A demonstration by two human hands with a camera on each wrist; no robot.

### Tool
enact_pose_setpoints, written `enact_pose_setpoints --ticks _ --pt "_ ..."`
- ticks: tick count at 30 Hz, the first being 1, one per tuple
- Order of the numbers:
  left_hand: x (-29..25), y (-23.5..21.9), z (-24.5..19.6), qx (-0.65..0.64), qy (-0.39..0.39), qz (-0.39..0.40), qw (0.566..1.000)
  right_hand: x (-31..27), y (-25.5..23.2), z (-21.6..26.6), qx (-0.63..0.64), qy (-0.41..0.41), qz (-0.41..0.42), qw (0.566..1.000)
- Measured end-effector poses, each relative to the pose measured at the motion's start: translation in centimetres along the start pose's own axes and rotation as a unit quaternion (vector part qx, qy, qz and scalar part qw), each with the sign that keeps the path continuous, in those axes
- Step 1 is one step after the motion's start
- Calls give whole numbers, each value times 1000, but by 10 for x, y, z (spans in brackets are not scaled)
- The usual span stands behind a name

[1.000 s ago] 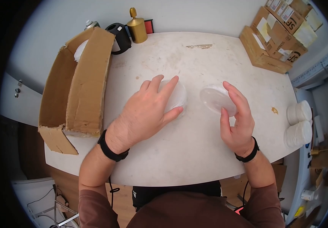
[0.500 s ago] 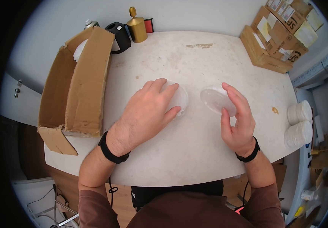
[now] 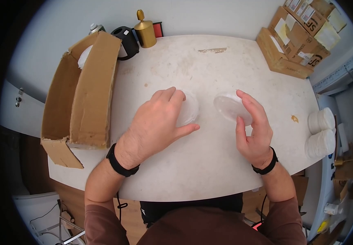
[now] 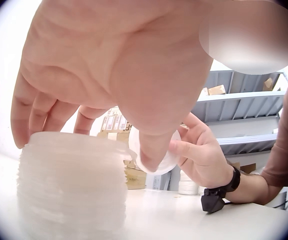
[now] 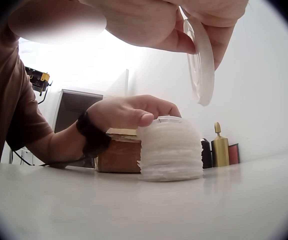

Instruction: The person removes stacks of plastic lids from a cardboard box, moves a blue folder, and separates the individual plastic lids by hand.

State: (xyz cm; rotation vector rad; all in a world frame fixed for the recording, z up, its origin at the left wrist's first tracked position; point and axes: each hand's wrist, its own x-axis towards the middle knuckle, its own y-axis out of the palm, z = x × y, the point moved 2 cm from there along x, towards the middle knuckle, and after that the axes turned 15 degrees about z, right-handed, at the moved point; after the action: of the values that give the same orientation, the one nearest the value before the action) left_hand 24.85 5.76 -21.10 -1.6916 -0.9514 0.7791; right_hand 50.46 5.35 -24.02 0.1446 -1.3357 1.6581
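A stack of translucent white round plastic lids (image 3: 191, 108) stands on the white table, its ridged side plain in the right wrist view. My left hand (image 3: 156, 116) lies over its left part, fingers bent down at the far rim. The left thumb (image 4: 153, 152) sticks out, apart from the stack. To the right, my right hand (image 3: 256, 126) pinches a round plastic lid (image 3: 225, 107) between thumb and fingers. That lid is held on edge above the table, as the right wrist view shows.
A long open cardboard box (image 3: 94, 90) stands at the left with something white inside. Two white stacks (image 3: 322, 132) sit at the right edge. Shipping boxes (image 3: 297, 43) fill the back right corner. A black canister (image 3: 126, 43) and a gold container (image 3: 146, 34) stand at the back left.
My left thumb has spread away from the stack's near rim, and the left index finger has drawn back and bent. My right hand holds the lid almost unmoved.
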Motion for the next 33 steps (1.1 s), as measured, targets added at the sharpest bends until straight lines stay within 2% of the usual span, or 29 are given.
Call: enact_pose_setpoints --ticks 3,9,11,14,18,21,23,26,33 --pt "2 3 1 -19 8 -8 1000 -1 -1 1 -4 -1 4 1000" --pt "2 -7 -1 -79 -47 12 996 -2 -1 -2 -1 -8 -5 1000" --pt "3 0 5 -40 -14 -19 999 0 0 -2 -8 -12 -7 1000" --pt "5 7 7 1 10 -12 1000 -2 -2 -1 -2 -8 -2 1000" --pt "2 9 3 44 2 12 999 0 -2 0 -9 -9 2 1000" --pt "6 21 6 75 27 -10 997 1 -1 -1 -15 -17 -1 1000" --pt "10 30 7 103 73 -48 991 2 -1 -2 -20 -24 -7 999" --pt "13 39 3 93 80 -44 991 -3 -2 -3 -34 -3 12 999" --pt "17 43 3 75 93 -40 992 -2 1 -3 -41 -18 10 999"
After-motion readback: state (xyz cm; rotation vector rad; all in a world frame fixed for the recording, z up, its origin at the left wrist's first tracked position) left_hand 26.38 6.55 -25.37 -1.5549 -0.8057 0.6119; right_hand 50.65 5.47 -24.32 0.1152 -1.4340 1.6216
